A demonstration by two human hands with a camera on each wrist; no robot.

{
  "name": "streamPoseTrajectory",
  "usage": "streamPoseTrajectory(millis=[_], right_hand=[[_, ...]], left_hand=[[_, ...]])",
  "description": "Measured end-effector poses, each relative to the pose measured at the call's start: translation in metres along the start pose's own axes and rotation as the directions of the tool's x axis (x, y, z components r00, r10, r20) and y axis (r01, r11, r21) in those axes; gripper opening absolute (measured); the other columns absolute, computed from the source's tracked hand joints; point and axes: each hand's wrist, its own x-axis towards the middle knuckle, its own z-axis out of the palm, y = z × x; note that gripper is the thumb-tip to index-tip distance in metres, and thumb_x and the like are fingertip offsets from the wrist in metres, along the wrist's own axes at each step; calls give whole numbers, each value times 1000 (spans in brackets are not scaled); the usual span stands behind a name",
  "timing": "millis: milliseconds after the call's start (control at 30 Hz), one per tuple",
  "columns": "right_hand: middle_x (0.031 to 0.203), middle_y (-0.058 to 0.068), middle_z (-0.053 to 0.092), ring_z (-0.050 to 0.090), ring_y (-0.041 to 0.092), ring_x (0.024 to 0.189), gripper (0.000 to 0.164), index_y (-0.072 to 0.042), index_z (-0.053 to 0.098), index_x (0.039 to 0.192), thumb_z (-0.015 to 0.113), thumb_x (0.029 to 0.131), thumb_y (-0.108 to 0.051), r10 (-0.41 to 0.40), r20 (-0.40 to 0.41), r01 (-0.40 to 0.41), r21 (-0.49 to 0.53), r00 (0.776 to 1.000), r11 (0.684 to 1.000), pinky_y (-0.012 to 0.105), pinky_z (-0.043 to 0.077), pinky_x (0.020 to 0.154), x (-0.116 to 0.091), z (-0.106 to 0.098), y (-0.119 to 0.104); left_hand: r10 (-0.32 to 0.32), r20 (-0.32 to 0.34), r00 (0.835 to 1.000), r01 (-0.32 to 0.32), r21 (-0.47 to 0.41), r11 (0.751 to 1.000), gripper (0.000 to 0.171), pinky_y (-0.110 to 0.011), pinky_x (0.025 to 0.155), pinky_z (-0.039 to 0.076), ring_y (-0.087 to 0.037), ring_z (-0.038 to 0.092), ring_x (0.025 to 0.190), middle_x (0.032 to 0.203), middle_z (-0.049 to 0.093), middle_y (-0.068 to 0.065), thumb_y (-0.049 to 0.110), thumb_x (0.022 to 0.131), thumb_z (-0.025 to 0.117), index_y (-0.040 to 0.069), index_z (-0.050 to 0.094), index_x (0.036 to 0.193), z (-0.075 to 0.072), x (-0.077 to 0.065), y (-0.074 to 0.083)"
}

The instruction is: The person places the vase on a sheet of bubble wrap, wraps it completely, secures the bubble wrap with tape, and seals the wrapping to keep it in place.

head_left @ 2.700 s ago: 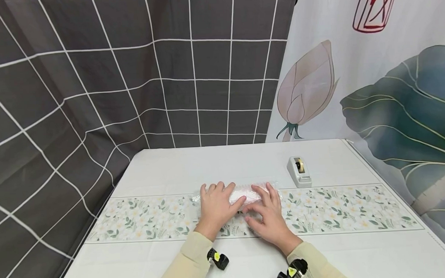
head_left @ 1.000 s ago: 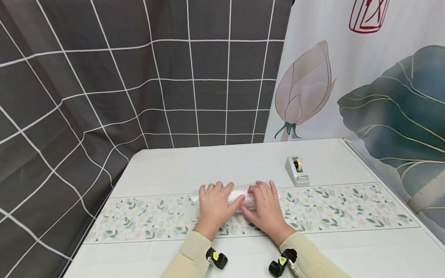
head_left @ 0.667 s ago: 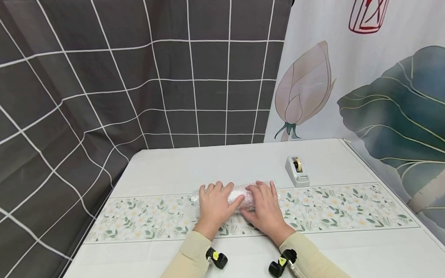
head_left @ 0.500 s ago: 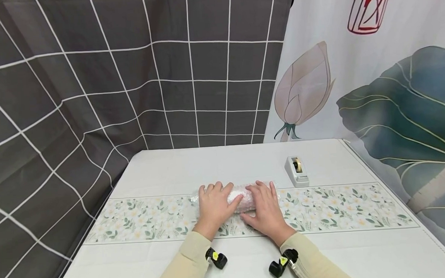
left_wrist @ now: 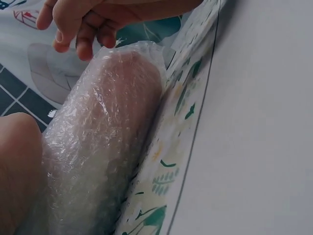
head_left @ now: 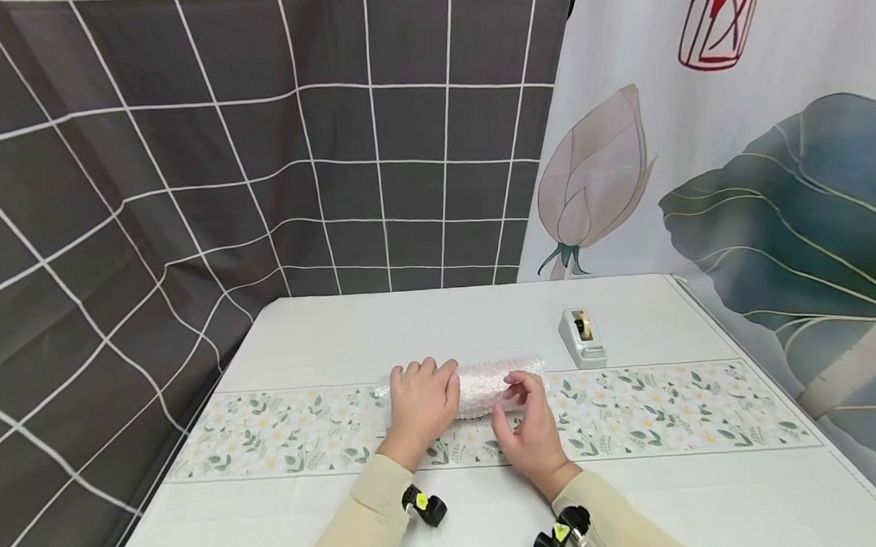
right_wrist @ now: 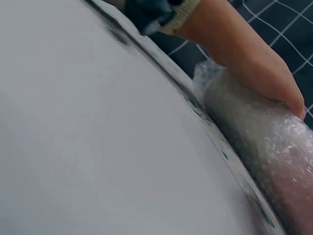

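Note:
A roll of clear bubble wrap (head_left: 478, 388) around something pinkish lies crosswise on the floral table band. My left hand (head_left: 420, 401) grips its left part, fingers bent over the far side; the right wrist view shows that hand (right_wrist: 257, 63) draped across the wrapped roll (right_wrist: 274, 142). Near the roll's right end is my right hand (head_left: 527, 433), its fingers loosely bent and holding nothing. In the left wrist view, the right hand's fingers (left_wrist: 83, 29) hang just above the end of the bubble wrap (left_wrist: 105, 127).
A white tape dispenser (head_left: 583, 339) stands behind the roll to the right. The white tablecloth (head_left: 411, 332) has a band of printed flowers (head_left: 679, 410). A dark checked curtain (head_left: 336, 131) and a white lotus-print curtain (head_left: 618, 21) hang behind the table.
My right hand has come off the roll and drawn back toward the front, its fingers bending. The left thumb has moved in beside its fingers; the left hand stays on the roll.

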Motion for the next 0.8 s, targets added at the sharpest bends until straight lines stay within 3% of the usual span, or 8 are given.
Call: streamPoseTrajectory(millis=[167, 300, 433, 600, 800], right_hand=[[108, 16, 61, 64, 27, 82, 65, 9, 36, 135, 67, 78, 17, 134, 133, -150, 114, 982, 982, 35, 54, 67, -8, 4, -12], [110, 14, 63, 68, 28, 91, 69, 4, 33, 139, 67, 81, 16, 259, 212, -286, 105, 942, 953, 38, 56, 81, -11, 7, -17], [115, 13, 63, 68, 28, 100, 67, 3, 33, 139, 66, 81, 14, 315, 234, -339, 72, 920, 938, 40, 53, 93, -10, 8, -17], [124, 15, 60, 65, 30, 114, 68, 2, 31, 143, 66, 84, 8, 357, 262, -381, 45, 897, 924, 43, 48, 103, -8, 10, -14], [134, 27, 55, 57, 42, 125, 74, 4, 22, 149, 64, 89, 11, 370, 296, -430, 173, 881, 886, 55, 42, 106, -3, 10, -2]], left_hand=[[-3, 7, 1000, 3, 4, 1000, 41, -51, 90, 44, -28, 63, 94, 103, 68, -4, 39, 106, 35, 27, 68, 128, 1, 2, -2], [-7, 34, 999, 7, -1, 1000, 42, -50, 90, 44, -27, 63, 95, 104, 68, -3, 40, 106, 35, 27, 67, 128, -1, 3, -1], [-39, 100, 994, 38, 9, 999, 44, -48, 90, 44, -26, 63, 97, 108, 68, -4, 43, 106, 34, 26, 66, 132, -6, 4, 0], [-102, 210, 972, 112, -38, 993, 47, -49, 90, 44, -29, 64, 102, 116, 69, -6, 46, 106, 35, 25, 60, 140, -20, 8, 0], [-113, 336, 935, 187, -197, 962, 50, -54, 92, 45, -37, 65, 110, 127, 68, -10, 47, 106, 33, 20, 60, 139, -38, 15, -9]])
